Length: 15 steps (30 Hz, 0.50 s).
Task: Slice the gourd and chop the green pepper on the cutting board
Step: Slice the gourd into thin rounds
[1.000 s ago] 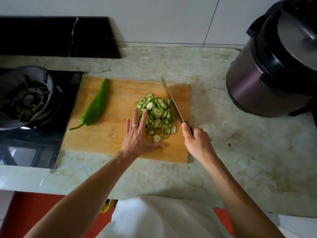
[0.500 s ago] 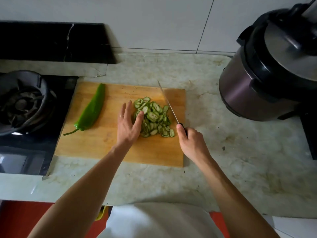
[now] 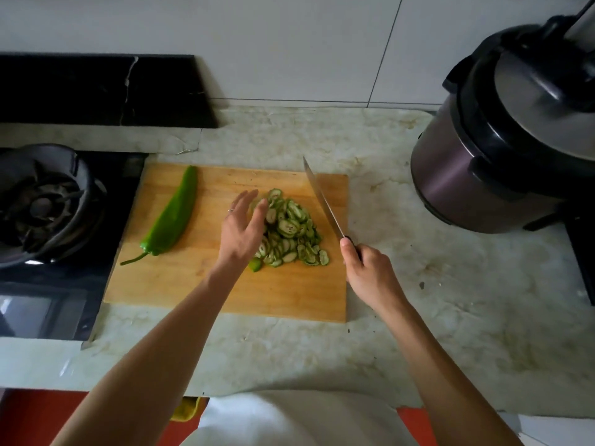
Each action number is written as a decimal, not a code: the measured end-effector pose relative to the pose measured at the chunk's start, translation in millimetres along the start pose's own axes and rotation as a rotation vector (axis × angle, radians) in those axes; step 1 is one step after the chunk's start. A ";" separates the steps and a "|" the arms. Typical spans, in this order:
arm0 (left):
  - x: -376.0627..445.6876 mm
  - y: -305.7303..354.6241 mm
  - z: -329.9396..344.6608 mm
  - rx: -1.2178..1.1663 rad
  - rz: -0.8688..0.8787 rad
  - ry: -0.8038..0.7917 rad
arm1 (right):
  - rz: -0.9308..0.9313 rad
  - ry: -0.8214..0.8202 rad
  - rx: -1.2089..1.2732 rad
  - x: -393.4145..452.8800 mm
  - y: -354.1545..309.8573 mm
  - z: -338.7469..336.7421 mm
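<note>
On the cutting board (image 3: 180,284) my left hand (image 3: 240,230), fingers straight, rests against the heap of gourd slices (image 3: 289,233), thin, damp and apt to slide. My right hand (image 3: 367,272) grips the knife (image 3: 323,204) by its handle, blade just right of the heap. The green pepper (image 3: 174,217) lies whole at the left, firm, glossy; I'd pin its middle. Bare wood lies between; the stove (image 3: 42,214) crowds the left edge.

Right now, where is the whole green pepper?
In the head view, the green pepper lies on the left part of the cutting board, stem toward the stove, apart from the left hand.
</note>
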<state>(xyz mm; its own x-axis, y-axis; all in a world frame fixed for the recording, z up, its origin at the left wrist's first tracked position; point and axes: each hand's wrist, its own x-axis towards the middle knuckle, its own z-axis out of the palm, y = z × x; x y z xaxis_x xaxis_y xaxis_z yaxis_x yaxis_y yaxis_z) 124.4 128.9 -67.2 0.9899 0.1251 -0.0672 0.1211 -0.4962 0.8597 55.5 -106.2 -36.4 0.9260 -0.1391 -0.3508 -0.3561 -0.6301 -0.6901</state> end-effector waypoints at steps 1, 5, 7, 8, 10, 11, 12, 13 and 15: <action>-4.5 -0.7 -3.9 -0.010 -0.022 0.054 | -0.009 -0.009 -0.015 -2.0 -0.4 2.6; -30.8 -6.6 -7.1 0.020 -0.084 0.123 | -0.035 -0.048 -0.070 -8.6 -1.4 8.3; -44.1 -9.1 -1.9 0.004 -0.094 0.062 | -0.054 -0.077 -0.093 -8.7 -2.7 7.0; -49.9 -7.8 0.3 0.007 -0.090 0.037 | -0.062 -0.078 -0.099 -8.7 -2.7 5.8; -58.8 -4.7 2.5 -0.006 -0.103 0.043 | -0.070 -0.039 -0.084 -8.2 -2.3 1.9; -61.6 -3.8 2.4 -0.019 -0.117 0.064 | -0.069 -0.010 -0.062 -6.5 -1.1 0.8; -65.3 -1.4 0.1 -0.025 -0.138 0.091 | -0.069 0.008 -0.029 -5.1 -0.6 -0.5; -69.0 -0.7 -3.3 -0.025 -0.147 0.121 | -0.071 0.016 0.012 -5.0 -1.4 -1.2; -75.0 -4.3 -14.1 -0.030 -0.146 0.153 | -0.081 0.019 0.084 -8.8 -8.5 -3.3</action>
<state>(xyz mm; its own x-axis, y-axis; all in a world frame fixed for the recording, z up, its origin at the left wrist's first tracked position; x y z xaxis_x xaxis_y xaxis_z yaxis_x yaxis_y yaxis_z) 48.6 133.8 -58.7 0.9389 0.3238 -0.1167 0.2580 -0.4376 0.8614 50.8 -102.1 -25.4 0.9542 -0.1047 -0.2802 -0.2881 -0.5740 -0.7665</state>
